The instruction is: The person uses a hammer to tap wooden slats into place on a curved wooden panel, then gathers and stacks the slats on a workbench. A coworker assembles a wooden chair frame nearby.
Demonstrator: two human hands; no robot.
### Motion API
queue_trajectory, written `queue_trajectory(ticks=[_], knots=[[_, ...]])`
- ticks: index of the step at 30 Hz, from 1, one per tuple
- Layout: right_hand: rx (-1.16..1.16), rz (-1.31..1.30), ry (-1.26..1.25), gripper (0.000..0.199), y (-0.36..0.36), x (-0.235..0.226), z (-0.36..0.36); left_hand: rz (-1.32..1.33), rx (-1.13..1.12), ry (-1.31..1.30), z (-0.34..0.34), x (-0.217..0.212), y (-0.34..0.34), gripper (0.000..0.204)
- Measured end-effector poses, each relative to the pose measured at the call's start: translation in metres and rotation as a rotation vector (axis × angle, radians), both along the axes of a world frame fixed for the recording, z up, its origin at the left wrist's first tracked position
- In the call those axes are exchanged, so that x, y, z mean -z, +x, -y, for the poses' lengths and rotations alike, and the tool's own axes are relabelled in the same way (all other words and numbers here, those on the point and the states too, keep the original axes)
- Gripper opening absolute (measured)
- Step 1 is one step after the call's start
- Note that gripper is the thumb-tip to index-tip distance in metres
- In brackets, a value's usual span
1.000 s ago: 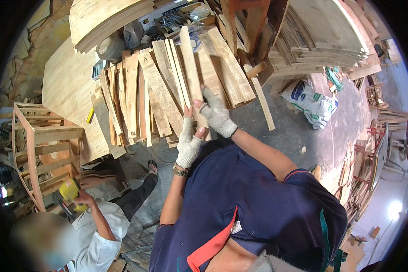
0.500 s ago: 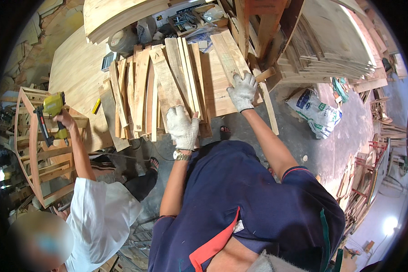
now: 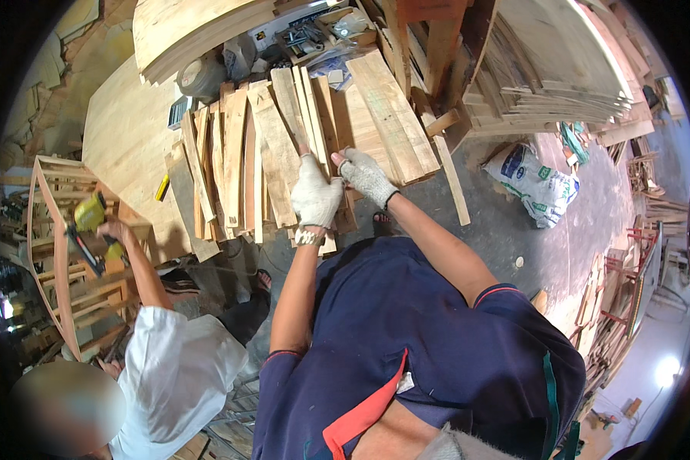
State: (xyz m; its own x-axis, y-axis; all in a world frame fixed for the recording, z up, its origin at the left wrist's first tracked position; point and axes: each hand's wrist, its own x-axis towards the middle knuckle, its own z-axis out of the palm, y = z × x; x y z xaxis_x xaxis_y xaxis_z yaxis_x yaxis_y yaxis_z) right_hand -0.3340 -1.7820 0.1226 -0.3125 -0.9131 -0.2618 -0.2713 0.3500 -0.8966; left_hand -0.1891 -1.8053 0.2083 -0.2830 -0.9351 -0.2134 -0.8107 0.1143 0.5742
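Observation:
My left hand (image 3: 316, 195), in a knitted white glove with bare fingertips, is closed over the near part of the narrow pale wooden strips (image 3: 310, 103). Close beside it, my right hand (image 3: 368, 179), gloved the same way, has its fingers bent around the right side of these strips; its grip is partly hidden. To the left, more wooden strips (image 3: 234, 157) of uneven width lie side by side. A wide plank (image 3: 391, 115) lies apart on the right side of the bench, with no hand on it.
A co-worker at left holds a yellow nail gun (image 3: 90, 215) beside a slatted wooden frame (image 3: 57, 268). A yellow cutter (image 3: 162, 188) lies on the plywood bench top (image 3: 119, 130). Stacked boards (image 3: 199, 34) and a tool tray (image 3: 307, 38) are behind. A white sack (image 3: 533, 184) sits on the floor.
My right hand has left the wide plank and come left to the narrow strips. My left hand has shifted slightly right. The co-worker's nail gun has moved slightly lower.

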Motion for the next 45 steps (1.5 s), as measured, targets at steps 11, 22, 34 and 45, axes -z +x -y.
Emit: queue_trajectory(ticks=[11, 22, 34, 45], knots=[[0.073, -0.104, 0.169, 0.069, 0.007, -0.061, -0.040, -0.501, 0.081, 0.206, -0.056, 0.006, 0.014, 0.101], [0.029, -0.469, 0.197, 0.075, -0.005, -0.023, -0.111, -0.685, -0.175, 0.703, -0.031, 0.091, -0.068, 0.075], [0.135, -0.083, 0.233, 0.040, -0.038, 0.118, -0.160, -0.350, 0.252, -0.155, -0.033, 0.104, -0.074, 0.042], [0.680, 0.708, 0.194, 0.044, -0.024, 0.084, -0.105, 0.085, 0.256, -0.370, -0.022, 0.117, -0.031, 0.107]])
